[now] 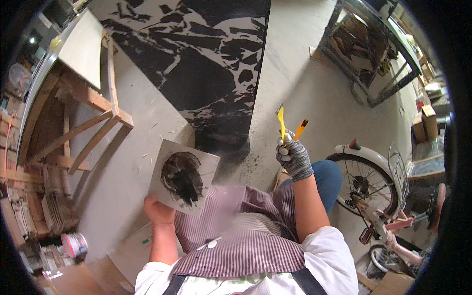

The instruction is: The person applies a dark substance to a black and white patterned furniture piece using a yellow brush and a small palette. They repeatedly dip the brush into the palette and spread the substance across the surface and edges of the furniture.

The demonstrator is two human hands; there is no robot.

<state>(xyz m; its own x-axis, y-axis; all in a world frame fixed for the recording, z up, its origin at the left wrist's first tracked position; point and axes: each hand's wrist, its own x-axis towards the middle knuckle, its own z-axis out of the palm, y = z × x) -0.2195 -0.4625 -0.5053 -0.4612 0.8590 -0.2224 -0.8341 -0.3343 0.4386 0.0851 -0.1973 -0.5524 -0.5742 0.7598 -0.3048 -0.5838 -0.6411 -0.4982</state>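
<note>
A flat light-coloured board (211,159) with a dark smear of paint (180,177) across its face rests on my bare left hand (160,210), gripped at its lower left corner. My right hand (294,156), in a grey knitted glove, is closed around two tools. One is a yellow-handled scraper (281,120) with a thin blade at its tip; the other has an orange handle (302,128) with a dark-stained end. Before me stretches a large black-and-white painted panel (199,70), and neither hand touches it.
At left stands a wooden-legged worktable (114,84) with a pale sheet on top. A dark-framed table (372,99) is at upper right. Close on my right is a bicycle (361,180). A plastic tub (74,245) sits at lower left. Scraps litter the floor (147,129).
</note>
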